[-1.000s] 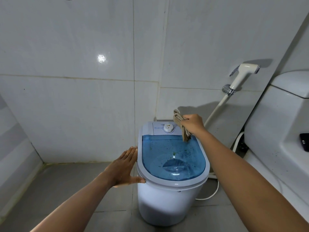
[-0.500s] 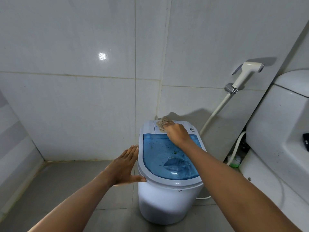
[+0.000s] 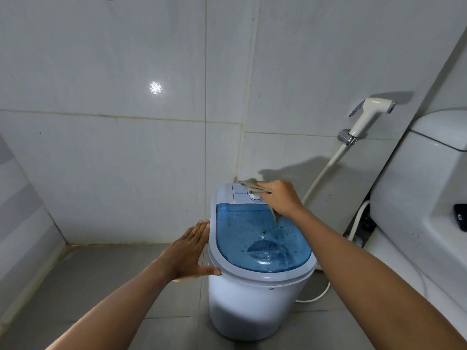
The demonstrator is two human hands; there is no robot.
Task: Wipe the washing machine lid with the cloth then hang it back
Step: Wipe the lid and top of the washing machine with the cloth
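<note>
The right hand (image 3: 279, 198) grips the cloth (image 3: 252, 186) over the washing machine (image 3: 252, 306) dial, at the back of the blue lid (image 3: 255, 238). The left hand (image 3: 188, 253), fingers spread flat, braces the machine's side.

The washing machine (image 3: 257, 294) stands before the wall, toilet (image 3: 419, 198) at its right (sprayer (image 3: 366, 117) between, on the wall).

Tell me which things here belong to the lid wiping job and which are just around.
Job:
beige crumpled cloth in right hand
blue translucent washing machine lid
left hand steadying the rim

Just around:
white bidet sprayer
white toilet tank
black object
</note>
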